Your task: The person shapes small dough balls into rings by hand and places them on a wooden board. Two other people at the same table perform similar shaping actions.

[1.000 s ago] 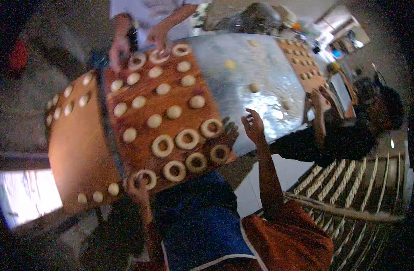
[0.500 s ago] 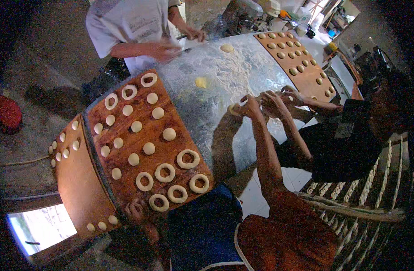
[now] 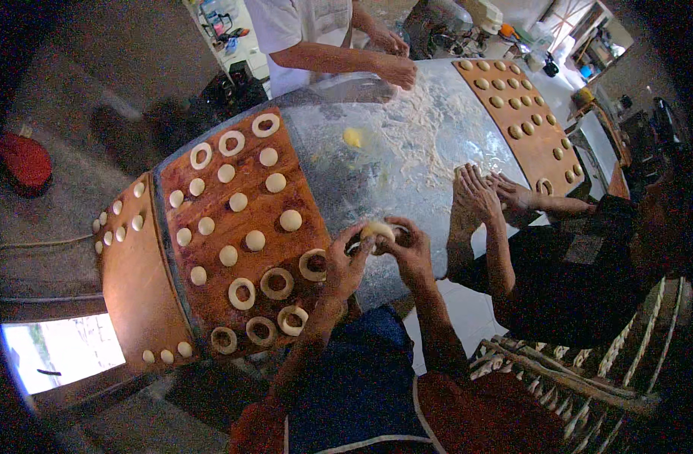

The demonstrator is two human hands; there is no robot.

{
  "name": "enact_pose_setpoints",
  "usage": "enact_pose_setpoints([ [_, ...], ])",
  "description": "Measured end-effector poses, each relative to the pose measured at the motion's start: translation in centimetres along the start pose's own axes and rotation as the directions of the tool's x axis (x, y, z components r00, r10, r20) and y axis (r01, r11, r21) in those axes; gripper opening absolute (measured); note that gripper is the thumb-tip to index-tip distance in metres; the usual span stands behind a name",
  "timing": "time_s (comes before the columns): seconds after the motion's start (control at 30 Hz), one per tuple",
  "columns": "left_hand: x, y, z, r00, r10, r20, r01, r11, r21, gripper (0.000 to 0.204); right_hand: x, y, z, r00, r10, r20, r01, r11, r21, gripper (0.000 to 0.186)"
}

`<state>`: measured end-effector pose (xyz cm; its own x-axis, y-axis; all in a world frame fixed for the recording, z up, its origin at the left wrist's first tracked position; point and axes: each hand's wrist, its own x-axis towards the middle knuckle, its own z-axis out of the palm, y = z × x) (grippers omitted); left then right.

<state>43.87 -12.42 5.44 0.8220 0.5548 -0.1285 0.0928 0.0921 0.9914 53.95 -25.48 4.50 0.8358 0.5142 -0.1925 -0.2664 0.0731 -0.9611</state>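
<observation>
Pale dough piece [image 3: 376, 229], curved, held above the near edge of the metal tabletop [image 3: 376, 281], between both hands of the wearer. Left hand [image 3: 345, 265]: grasping the dough's left side, thumb and fingers bent around it. Right hand [image 3: 409, 253]: grasping its right side, fingers curled over. Fingers cover part of the dough; cannot tell whether it forms a full ring. Left of the hands, a reddish-brown wooden board [image 3: 210, 303] bears nine dough rings [image 3: 242, 293], three at the far end and six at the near end, with rows of round dough balls [image 3: 255, 240] between; the left hand partly overlaps the nearest ring in view. Farther left, a lighter brown board [image 3: 138, 280] carries small dough balls along its far and near ends. On the tabletop: a yellow lump [image 3: 353, 137] and scattered flour [image 3: 410, 132]. Far right: a tan board [image 3: 524, 136] with rows of dough balls. A co-worker in white stands across the tabletop; another, in black, works at right, hands low over the surface.
</observation>
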Motion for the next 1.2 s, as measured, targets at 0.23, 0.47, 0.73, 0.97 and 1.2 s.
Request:
enact_pose_setpoints([
  [0.23, -1.2, 0.4, -0.9, 0.997, 0.077, 0.012, -0.077, 0.970, 0.228, 0.027, -2.1, -1.1, 2.2, 0.995, -0.040, 0.087, 0.052, 0.989, -0.139, 0.041],
  [0.47, -2.1, -0.4, -4.9, 0.968, -0.251, -0.002, 0.240, 0.930, -0.279, 0.033, -1.7, -1.6, 4.2, 0.856, 0.139, 0.498, -0.115, 0.990, -0.079, 0.068],
  [0.73, -3.3, -9.6, -8.6, 0.983, 0.184, -0.023, -0.129, 0.766, 0.629, 0.038, 0.3, 0.9, 7.0, 0.907, 0.324, 0.268, -0.170, 0.866, -0.470, 0.043],
  [0.97, -3.4, -13.6, -8.3, 0.828, 0.560, -0.023, -0.271, 0.436, 0.858, 0.040, -1.2, 6.5, 8.9, 0.940, -0.011, 0.341, -0.016, 0.997, 0.079, 0.055],
  [1.2, -4.6, -10.3, -11.3, 0.557, 0.819, 0.139, -0.024, -0.151, 0.988, 0.037, -1.6, 11.7, 11.7, 0.927, -0.165, 0.338, 0.344, 0.733, -0.587, 0.038],
])
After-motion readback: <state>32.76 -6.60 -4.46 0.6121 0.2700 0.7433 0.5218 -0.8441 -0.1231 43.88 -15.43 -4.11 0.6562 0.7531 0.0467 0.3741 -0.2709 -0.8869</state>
